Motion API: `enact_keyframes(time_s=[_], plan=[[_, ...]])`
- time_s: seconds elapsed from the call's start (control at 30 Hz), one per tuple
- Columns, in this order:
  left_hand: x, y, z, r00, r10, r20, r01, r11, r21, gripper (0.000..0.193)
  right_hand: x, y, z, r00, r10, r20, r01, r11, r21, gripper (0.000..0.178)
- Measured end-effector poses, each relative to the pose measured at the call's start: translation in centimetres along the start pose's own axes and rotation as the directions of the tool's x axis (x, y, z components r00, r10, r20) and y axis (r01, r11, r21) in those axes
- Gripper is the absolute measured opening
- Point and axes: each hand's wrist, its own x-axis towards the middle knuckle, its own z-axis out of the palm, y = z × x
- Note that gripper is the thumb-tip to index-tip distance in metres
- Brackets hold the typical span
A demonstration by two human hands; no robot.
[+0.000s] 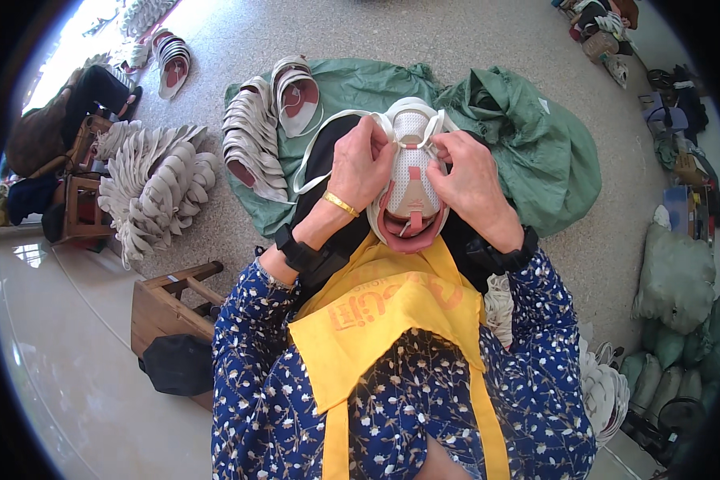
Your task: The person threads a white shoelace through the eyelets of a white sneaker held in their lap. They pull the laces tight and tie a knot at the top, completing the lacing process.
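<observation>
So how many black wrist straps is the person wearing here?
2: one black strap on the left wrist, one black strap on the right wrist. Both are in plain view.

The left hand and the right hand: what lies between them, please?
In the head view, a white and pink shoe lies between the left hand and the right hand, its heel toward the yellow apron.

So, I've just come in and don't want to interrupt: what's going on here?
A person in a yellow apron has a white-and-pink shoe upper at the lap, toe pointing away. The left hand and right hand pinch the white lace on either side near the toe end, with a loose length looping out to the left. Ahead and to the left, two stacks of nested shoe uppers lie on a green cloth.
</observation>
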Motion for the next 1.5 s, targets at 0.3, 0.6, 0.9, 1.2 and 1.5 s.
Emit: enact_keyframes(time_s=[0.3, 0.6, 0.9, 1.2, 1.5], plan=[[-0.6, 2.5, 0.6, 0.969, 0.246, -0.011, -0.241, 0.958, 0.157, 0.023, 0.3, 1.2, 1.8, 0.996, -0.004, -0.086, 0.002, 1.0, -0.031, 0.029], [0.6, 2.3, 3.1, 0.952, 0.263, 0.156, -0.298, 0.914, 0.276, 0.017, 0.0, 1.0, 0.8, 0.995, 0.051, -0.085, -0.051, 0.999, -0.001, 0.018], [-0.1, 2.2, 3.2, 0.958, 0.249, 0.143, -0.284, 0.898, 0.336, 0.013, 0.3, 1.8, 0.5, 0.998, 0.058, 0.016, -0.059, 0.997, 0.054, 0.018], [-0.1, 2.1, 3.0, 0.938, 0.32, 0.136, -0.347, 0.888, 0.303, 0.016, -0.4, 1.9, 1.5, 0.995, 0.048, -0.087, -0.037, 0.992, 0.122, 0.011], [-0.1, 1.9, 3.2, 0.926, 0.35, 0.142, -0.377, 0.872, 0.313, 0.018, -0.5, 2.0, 1.7, 0.99, 0.028, -0.136, -0.011, 0.993, 0.12, 0.01]])
